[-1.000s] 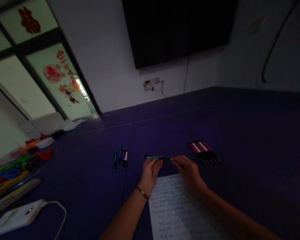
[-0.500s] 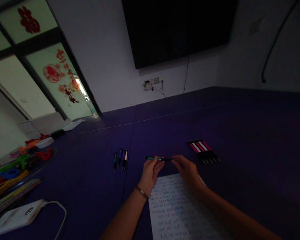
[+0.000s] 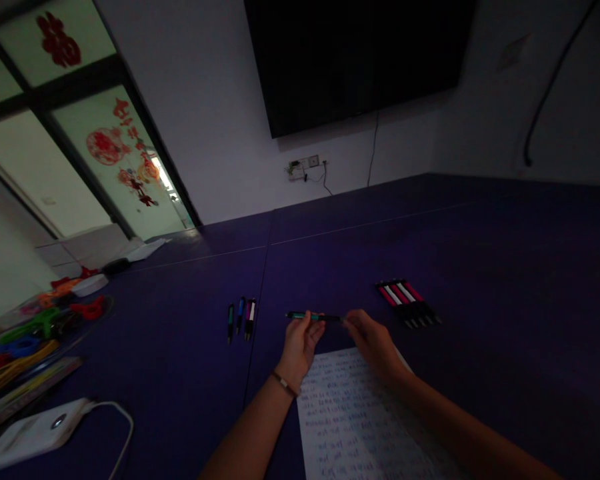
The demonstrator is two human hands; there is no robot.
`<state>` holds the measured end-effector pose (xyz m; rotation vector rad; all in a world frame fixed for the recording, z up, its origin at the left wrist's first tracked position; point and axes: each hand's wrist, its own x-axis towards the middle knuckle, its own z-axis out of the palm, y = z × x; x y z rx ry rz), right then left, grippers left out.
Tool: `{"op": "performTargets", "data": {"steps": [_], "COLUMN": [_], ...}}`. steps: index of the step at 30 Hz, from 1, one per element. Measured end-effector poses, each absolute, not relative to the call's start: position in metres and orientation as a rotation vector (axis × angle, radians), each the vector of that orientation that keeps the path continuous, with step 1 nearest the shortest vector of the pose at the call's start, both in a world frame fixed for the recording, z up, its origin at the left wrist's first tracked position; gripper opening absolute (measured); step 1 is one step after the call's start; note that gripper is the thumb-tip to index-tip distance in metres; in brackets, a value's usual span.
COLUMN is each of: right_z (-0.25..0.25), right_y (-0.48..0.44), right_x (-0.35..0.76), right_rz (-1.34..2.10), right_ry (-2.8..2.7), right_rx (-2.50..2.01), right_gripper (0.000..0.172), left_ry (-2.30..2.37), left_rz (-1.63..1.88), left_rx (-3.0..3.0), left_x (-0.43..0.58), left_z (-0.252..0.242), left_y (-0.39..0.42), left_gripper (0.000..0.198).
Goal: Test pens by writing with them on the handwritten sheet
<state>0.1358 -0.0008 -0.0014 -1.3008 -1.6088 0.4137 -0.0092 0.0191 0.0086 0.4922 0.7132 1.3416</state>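
Observation:
A green and black pen [image 3: 300,315] lies crosswise in my left hand [image 3: 300,343], pinched between thumb and fingers above the table. Its tip end points right. My right hand [image 3: 375,340] has its fingertips closed at that tip end; whether they grip the tip itself or a small part of it is too dark to make out. Below both hands lies a sheet of handwritten paper [image 3: 350,420]. To the right is a neat row of several pink, white and black pens [image 3: 409,303]. On the left lie a green pen [image 3: 231,323], a blue pen [image 3: 241,315] and pink and white pens [image 3: 250,320].
The dark purple table [image 3: 180,373] has a seam running through it. At the left are a white power bank [image 3: 35,433] with a cable, a pile of coloured scissors [image 3: 43,323] and a white roll [image 3: 90,285]. A wall screen [image 3: 360,60] hangs behind.
The green pen and my left hand have shifted slightly left. More of the pen's tip end shows beside my right fingertips. The other pens and the paper have not moved.

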Motion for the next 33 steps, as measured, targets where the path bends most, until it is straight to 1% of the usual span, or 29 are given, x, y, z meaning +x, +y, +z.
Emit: {"op": "performTargets", "data": {"steps": [3,7,9,12,17,18,21,22,25,27,28,31,33], "right_z": [-0.0005,-0.0006,-0.0008,-0.0009,-0.0011,-0.0009,0.0001,0.0002,-0.0006,-0.0014,-0.0017,-0.0022,-0.0027], "right_y": [-0.0019,-0.0012,-0.0005,-0.0001,-0.0001,-0.0003,-0.0010,-0.0011,-0.0007,-0.0002,-0.0001,-0.0001,0.0000], "right_x": [0.1360,0.1354,0.1353,0.1354,0.1349,0.1348,0.1346,0.1346,0.1346,0.1347,0.1349,0.1354,0.1356], "right_rz": [0.413,0.395,0.392,0.406,0.399,0.379,0.346,0.355,0.396,0.386,0.376,0.365,0.379], "right_ry": [-1.651,-1.612,-1.644,-1.693,-1.659,-1.677,-1.705,-1.693,-1.637,-1.636,-1.649,-1.679,-1.659], "right_rx": [-1.344,-1.305,-1.293,-1.325,-1.291,-1.294,-1.330,-1.332,-1.281,-1.258,-1.263,-1.293,-1.279], "right_gripper": [0.029,0.021,0.021,0.031,0.022,0.024,0.035,0.034,0.023,0.019,0.019,0.026,0.024], "left_ry": [0.715,0.695,0.690,0.695,0.720,0.723,0.706,0.698,0.701,0.718,0.723,0.715,0.707], "left_rz": [1.315,1.321,1.312,1.295,1.296,1.289,1.276,1.278,1.293,1.290,1.287,1.282,1.291], "left_rx": [0.520,0.528,0.534,0.551,0.539,0.545,0.574,0.579,0.571,0.562,0.558,0.556,0.550], "left_x": [-0.0088,-0.0085,-0.0087,-0.0091,-0.0094,-0.0094,-0.0096,-0.0098,-0.0102,-0.0103,-0.0102,-0.0098,-0.0096], "left_z": [0.0098,0.0094,0.0082,0.0064,0.0061,0.0063,0.0065,0.0064,0.0062,0.0063,0.0063,0.0064,0.0063], "left_y": [0.0183,0.0177,0.0181,0.0193,0.0203,0.0202,0.0193,0.0190,0.0188,0.0191,0.0193,0.0198,0.0198], "left_gripper": [0.020,0.020,0.020,0.021,0.022,0.022,0.021,0.021,0.021,0.021,0.022,0.022,0.022]}}
